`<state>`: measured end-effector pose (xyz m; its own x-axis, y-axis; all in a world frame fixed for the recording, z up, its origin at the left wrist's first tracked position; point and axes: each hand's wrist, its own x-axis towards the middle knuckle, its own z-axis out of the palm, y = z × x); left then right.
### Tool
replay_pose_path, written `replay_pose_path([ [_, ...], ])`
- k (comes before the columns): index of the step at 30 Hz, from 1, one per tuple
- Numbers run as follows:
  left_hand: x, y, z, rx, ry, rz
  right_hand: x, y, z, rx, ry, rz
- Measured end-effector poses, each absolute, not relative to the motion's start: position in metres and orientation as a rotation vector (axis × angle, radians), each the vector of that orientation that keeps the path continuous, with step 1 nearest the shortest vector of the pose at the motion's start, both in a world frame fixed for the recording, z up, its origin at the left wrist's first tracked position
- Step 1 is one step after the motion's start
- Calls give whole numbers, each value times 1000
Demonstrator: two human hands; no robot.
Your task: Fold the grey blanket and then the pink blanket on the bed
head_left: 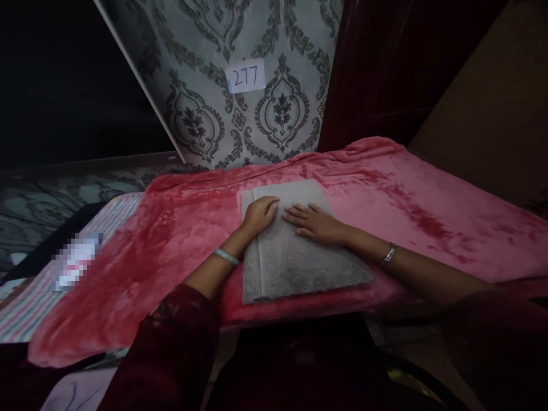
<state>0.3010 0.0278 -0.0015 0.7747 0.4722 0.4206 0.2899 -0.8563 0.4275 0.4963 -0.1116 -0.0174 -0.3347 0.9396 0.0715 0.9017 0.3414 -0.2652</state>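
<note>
A grey, soft-looking folded cloth (pixel 299 265) lies flat on a pink plush blanket (pixel 180 228). A straight crease runs down near its left side. My left hand (pixel 260 216) rests on the upper left part of the cloth, fingers curled in towards the thumb; what they hold, if anything, is hidden. Flat on the cloth's upper right part lies my right hand (pixel 317 222), fingers stretched out and slightly apart. The two hands are close together but not touching. A bracelet circles each wrist.
A large dark screen (pixel 77 85) stands at the left. Behind the blanket is a patterned wall (pixel 282 108) bearing a paper marked 277 (pixel 246 75). Striped fabric (pixel 29 311) with a blurred item (pixel 77 262) lies at the left. A dark red panel (pixel 381 68) rises at the right.
</note>
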Motion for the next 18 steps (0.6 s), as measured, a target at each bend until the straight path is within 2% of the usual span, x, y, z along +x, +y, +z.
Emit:
replay_pose_path([
  [2,277,-6,4,2688,404,796,498,-114,-15,-1642,-2358,260],
  [5,242,-61,8,2803,-113,459,485,-121,-14,-1495,-2433,290],
  [7,226,-86,6,2831,-272,237,473,-121,-14,-1374,-2539,340],
  [11,213,-99,-3,2812,-209,33,462,-96,-17,-1233,-2672,361],
  [18,210,-92,-3,2752,-233,2,479,-14,-19,-1350,-2638,279],
])
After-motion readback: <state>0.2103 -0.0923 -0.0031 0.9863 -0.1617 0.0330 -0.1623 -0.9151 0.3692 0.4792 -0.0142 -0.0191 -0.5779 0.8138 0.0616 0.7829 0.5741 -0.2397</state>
